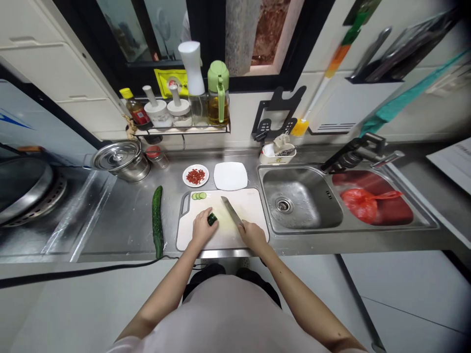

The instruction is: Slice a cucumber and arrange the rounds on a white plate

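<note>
My left hand (203, 226) is closed on a short piece of cucumber (212, 218) over the white cutting board (235, 240). Its dark green skin shows past my fingers. In my right hand (253, 236) is a kitchen knife (231, 211), gripped by the handle, the blade pointing up and to the left across the board. A gap separates the blade from the cucumber piece. Several thin cucumber slices (199, 195) lie in a row at the board's upper left. A long whole cucumber (157, 220) rests on the steel counter left of the board.
Behind the board stand a small plate of chopped red pieces (196, 175) and a white square plate (230, 175). A double sink (301, 196) lies to the right, with a red plastic bag (360, 205) in one basin. A lidded steel pot (125, 159) is at the back left.
</note>
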